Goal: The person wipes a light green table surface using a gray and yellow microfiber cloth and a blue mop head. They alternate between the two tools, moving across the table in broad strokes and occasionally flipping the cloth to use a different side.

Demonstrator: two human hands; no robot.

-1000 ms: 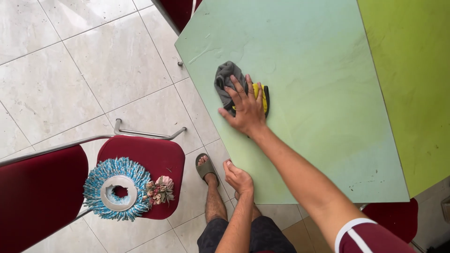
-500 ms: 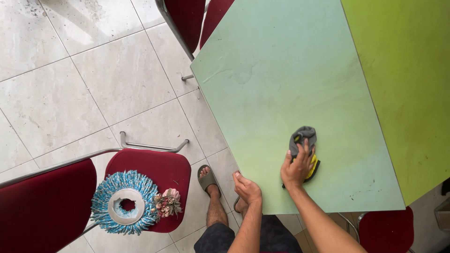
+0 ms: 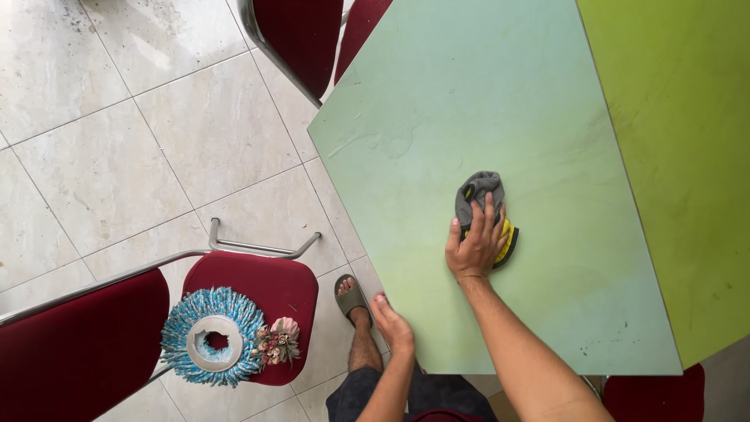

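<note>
My right hand (image 3: 472, 244) lies flat on a grey and yellow cloth (image 3: 478, 193), pressing it onto the pale green tabletop (image 3: 484, 101) near its middle. Only the cloth's grey top and yellow right edge show past my fingers. My left hand (image 3: 392, 322) rests at the table's near left edge, fingers curled over the rim, holding nothing else. My feet in sandals stand on the tiled floor below the edge.
A red padded chair (image 3: 250, 277) stands to the left, with a blue mop head (image 3: 211, 337) and a small bunch of dried flowers (image 3: 274, 341) on its seat. Another red chair (image 3: 297, 31) stands at the far corner. A brighter green table (image 3: 680, 141) adjoins on the right.
My right hand slid the cloth from the far left of the table down to the near right, then back up a little toward the middle. My left hand stayed at the table edge.
</note>
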